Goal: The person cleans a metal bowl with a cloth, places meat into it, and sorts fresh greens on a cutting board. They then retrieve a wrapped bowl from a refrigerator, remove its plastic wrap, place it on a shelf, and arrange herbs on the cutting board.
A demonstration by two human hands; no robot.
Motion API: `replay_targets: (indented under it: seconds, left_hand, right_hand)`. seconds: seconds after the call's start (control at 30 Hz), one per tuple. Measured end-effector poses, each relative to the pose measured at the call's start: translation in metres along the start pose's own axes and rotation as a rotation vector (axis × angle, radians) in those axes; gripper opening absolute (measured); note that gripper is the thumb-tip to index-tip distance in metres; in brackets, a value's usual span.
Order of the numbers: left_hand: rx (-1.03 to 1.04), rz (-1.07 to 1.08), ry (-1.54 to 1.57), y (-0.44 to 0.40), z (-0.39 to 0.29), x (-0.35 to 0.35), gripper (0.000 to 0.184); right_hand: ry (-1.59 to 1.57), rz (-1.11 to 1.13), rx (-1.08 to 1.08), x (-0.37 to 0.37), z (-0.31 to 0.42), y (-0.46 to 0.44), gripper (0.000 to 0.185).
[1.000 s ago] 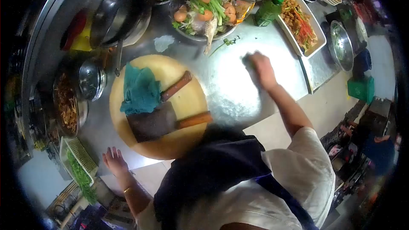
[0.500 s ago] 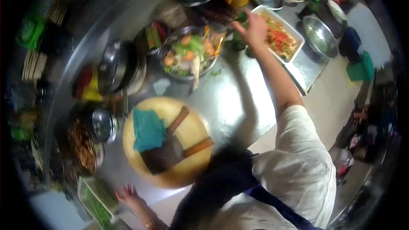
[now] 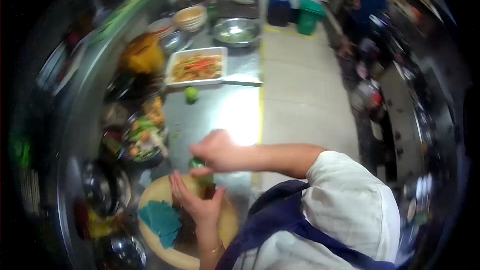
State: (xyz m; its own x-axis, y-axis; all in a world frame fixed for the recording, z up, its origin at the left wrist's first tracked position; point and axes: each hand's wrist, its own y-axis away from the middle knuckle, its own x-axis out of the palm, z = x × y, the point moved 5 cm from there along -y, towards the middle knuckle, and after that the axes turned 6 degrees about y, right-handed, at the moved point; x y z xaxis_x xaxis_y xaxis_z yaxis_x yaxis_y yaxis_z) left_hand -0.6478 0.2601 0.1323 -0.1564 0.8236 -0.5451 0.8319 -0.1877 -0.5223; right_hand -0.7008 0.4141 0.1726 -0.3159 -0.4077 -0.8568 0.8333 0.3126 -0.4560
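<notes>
A metal counter (image 3: 232, 102) stretches ahead of us, with a pale tiled floor (image 3: 305, 100) along its right side. Closest to us, the left hand (image 3: 200, 204) has its thumb well apart from its fingers in a broad curve, over the pale round board (image 3: 159, 190). Just above that curve, the right hand (image 3: 219, 151) has its fingers curled in, closed about a green bottle-like object (image 3: 198, 162). It shows as a small patch right under the right fingers, near the left fingertips; motion blur keeps us from telling whether the left fingers touch it.

Left of the left fingers we see a crumpled teal cloth (image 3: 162, 224) on the board. Left of the right fingers, greens and orange-brown pieces (image 3: 145, 137) lie heaped together. Beyond the right fingers, well apart from them, sits a round green item (image 3: 191, 95), too blurred for us to name, just short of a white tray (image 3: 197, 83) of food topped with red strips. Farther from the fingers come a metal bowl (image 3: 235, 44) and stacked bowls (image 3: 190, 24). Farthest, past the counter's right edge, we make out a green bin (image 3: 311, 16).
</notes>
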Motion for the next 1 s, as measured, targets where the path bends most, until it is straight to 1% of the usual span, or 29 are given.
replay_targets:
  seconds: [0.03,0.07,0.1,0.17,0.27,0.37,0.43,0.47,0.5,0.57,0.63,0.7,0.77,0.8,0.9,0.93,1.0]
  left_hand:
    - [0.088,0.015,0.032,-0.002,-0.007,0.020,0.099]
    - [-0.025,0.098,0.282,0.009,0.001,0.043,0.093]
    - [0.013,0.142,0.356,0.010,-0.006,0.059,0.084]
    - [0.168,0.288,0.389,0.012,-0.037,0.083,0.074]
    - [0.140,0.526,0.443,0.011,-0.075,0.119,0.075]
    - [0.261,0.513,0.338,0.009,-0.094,0.159,0.086]
    - [0.261,0.489,0.300,0.002,-0.111,0.189,0.102]
    - [0.249,0.532,0.287,0.001,-0.115,0.209,0.112]
    - [0.186,0.575,0.291,-0.003,-0.119,0.226,0.113]
    - [0.162,0.556,0.208,-0.010,-0.135,0.256,0.112]
    - [0.064,0.546,0.175,-0.013,-0.132,0.276,0.109]
    - [-0.019,0.528,0.115,-0.025,-0.128,0.292,0.107]
    - [-0.126,0.494,0.015,-0.027,-0.114,0.289,0.104]
    - [-0.177,0.442,-0.021,-0.028,-0.102,0.287,0.102]
    - [-0.400,0.345,-0.081,-0.030,-0.076,0.267,0.100]
    - [-0.432,0.307,-0.112,-0.028,-0.065,0.263,0.099]
    - [-0.485,0.238,-0.169,-0.028,-0.042,0.256,0.098]
  right_hand:
    - [-0.058,-0.004,0.050,-0.009,0.005,0.022,0.047]
    - [-0.033,-0.064,0.114,-0.019,0.004,0.043,0.047]
    - [-0.009,-0.126,0.174,-0.031,-0.001,0.060,0.048]
    - [0.023,-0.160,0.249,-0.059,-0.015,0.098,0.048]
    - [0.070,-0.199,0.339,-0.091,-0.039,0.142,0.047]
    - [0.078,-0.244,0.414,-0.103,-0.074,0.178,0.043]
    - [0.034,-0.221,0.444,-0.112,-0.108,0.193,0.042]
    - [0.030,-0.187,0.464,-0.116,-0.128,0.200,0.039]
    - [0.044,-0.152,0.484,-0.123,-0.153,0.208,0.036]
    - [0.043,-0.150,0.516,-0.141,-0.205,0.228,0.035]
    - [0.109,-0.066,0.567,-0.155,-0.266,0.242,0.035]
    - [0.094,-0.026,0.588,-0.175,-0.326,0.242,0.034]
    - [0.187,0.075,0.558,-0.189,-0.384,0.232,0.032]
    - [0.232,0.128,0.534,-0.194,-0.413,0.221,0.031]
    - [0.350,0.274,0.493,-0.208,-0.497,0.177,0.028]
    - [0.447,0.233,0.433,-0.217,-0.517,0.159,0.028]
    - [0.558,0.215,0.460,-0.228,-0.563,0.118,0.027]
